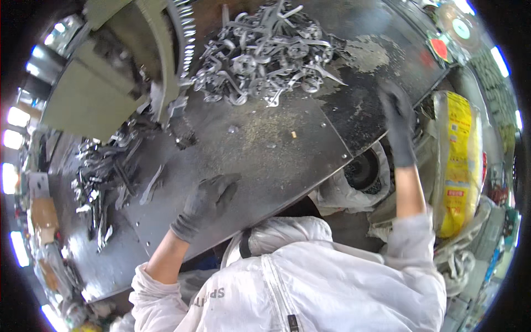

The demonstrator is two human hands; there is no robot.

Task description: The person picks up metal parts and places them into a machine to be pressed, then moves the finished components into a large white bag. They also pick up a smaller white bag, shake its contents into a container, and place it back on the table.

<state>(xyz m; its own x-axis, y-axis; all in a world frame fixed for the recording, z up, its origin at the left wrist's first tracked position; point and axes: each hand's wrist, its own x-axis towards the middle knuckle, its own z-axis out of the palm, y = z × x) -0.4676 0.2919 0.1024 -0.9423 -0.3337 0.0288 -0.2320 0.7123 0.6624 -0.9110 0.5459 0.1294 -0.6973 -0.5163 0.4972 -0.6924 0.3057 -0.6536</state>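
My left hand (206,203), in a dark grey knit glove, is over the near part of a dark metal table (260,160). Its thumb and fingers are apart, and no object shows between them. The closest loose piece is a flat silver metal part (151,185) to its left. At the table's right edge is my right hand (399,124), gloved the same way and stretched forward. Motion blur smears its fingers, so I cannot make out whether they hold anything. A large heap of silver metal parts (265,58) with curved arms lies at the far middle.
A greenish machine (83,102) with a toothed, curved rim stands at the far left. Beside it several narrow metal pieces (99,182) lie piled. Right of the table are an open white sack (381,191) with dark contents and a yellow-and-white bag (458,160).
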